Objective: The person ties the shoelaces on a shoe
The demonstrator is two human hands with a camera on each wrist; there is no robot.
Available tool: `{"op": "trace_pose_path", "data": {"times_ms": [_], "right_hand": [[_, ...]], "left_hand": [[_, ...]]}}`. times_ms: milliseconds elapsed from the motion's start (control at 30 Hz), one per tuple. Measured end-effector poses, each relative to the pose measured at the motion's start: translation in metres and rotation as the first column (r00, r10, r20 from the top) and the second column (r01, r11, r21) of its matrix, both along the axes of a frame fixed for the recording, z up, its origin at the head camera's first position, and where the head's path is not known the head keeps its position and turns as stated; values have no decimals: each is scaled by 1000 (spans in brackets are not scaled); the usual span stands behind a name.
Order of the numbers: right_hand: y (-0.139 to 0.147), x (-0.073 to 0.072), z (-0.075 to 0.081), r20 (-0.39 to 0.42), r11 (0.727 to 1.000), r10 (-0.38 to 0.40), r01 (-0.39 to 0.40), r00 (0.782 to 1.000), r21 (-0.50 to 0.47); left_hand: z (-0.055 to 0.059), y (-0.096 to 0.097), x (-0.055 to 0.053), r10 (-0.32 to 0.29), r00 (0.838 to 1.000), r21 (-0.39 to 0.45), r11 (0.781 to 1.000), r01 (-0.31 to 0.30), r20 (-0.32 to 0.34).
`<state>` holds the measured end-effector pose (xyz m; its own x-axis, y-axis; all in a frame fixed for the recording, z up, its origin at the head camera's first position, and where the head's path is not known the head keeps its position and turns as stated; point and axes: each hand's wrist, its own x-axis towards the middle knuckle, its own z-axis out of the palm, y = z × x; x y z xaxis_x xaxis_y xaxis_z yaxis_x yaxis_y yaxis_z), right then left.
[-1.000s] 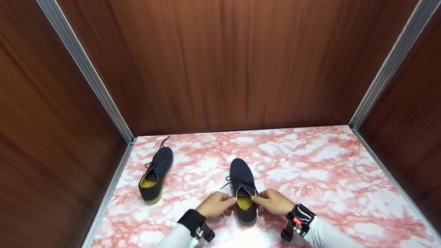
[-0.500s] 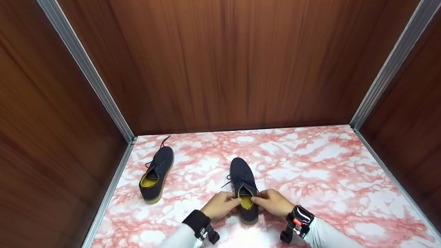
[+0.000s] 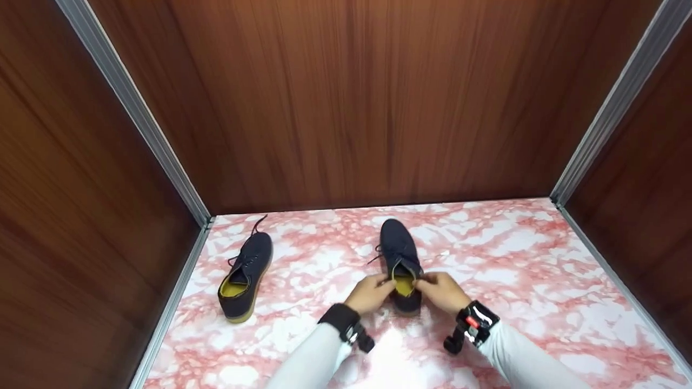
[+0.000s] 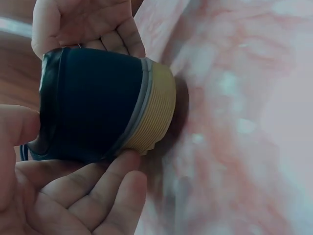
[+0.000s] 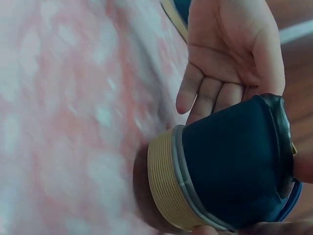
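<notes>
In the head view a dark navy lace-up shoe (image 3: 399, 243) with a yellow lining points its toe toward the back wall. My left hand (image 3: 372, 294) pinches the left side of its opening, thumb at the inner rim. On the opposite side my right hand (image 3: 443, 292) grips the collar the same way. The left wrist view shows the shoe's heel (image 4: 98, 103) and ribbed tan sole between both hands, with a dark shadow on the surface close under the sole. From the right wrist, the heel (image 5: 230, 161) appears too, the left hand (image 5: 230, 58) beyond it with fingers along its side.
A matching navy shoe (image 3: 251, 259) stands at the left, one lace end trailing toward the back. The pink-and-white marbled surface (image 3: 508, 324) is bounded by wood-grain panels (image 3: 378, 108) at the back and both sides, with grey metal strips (image 3: 184, 186) along the corners.
Both hands have carried the shoe forward, toward the back wall, and somewhat to the right. The left hand first shifted slightly right against the shoe. The other shoe stays where it was.
</notes>
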<state>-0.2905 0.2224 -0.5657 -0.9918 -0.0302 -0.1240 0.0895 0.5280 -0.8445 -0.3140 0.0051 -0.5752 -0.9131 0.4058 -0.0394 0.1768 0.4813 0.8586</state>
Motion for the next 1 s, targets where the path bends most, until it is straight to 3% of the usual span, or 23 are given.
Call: {"op": "trace_pose_path", "data": {"times_ms": [200,367,600,1000], "right_hand": [[9,-29,7,-23,997,-62,63,998,50],[10,-46,4,-36,992,-104,106,994,73],[6,-57,-6,-28,985,-144,146,989,93],[4,-60,-11,-40,977,-187,190,982,96]], "left_hand": [[0,26,-26,104,995,32,994,-103,-9],[-6,39,-39,170,985,48,985,-168,-22],[-13,45,-45,213,976,16,977,-213,-41],[-14,48,-49,202,975,-24,979,-205,-92]]}}
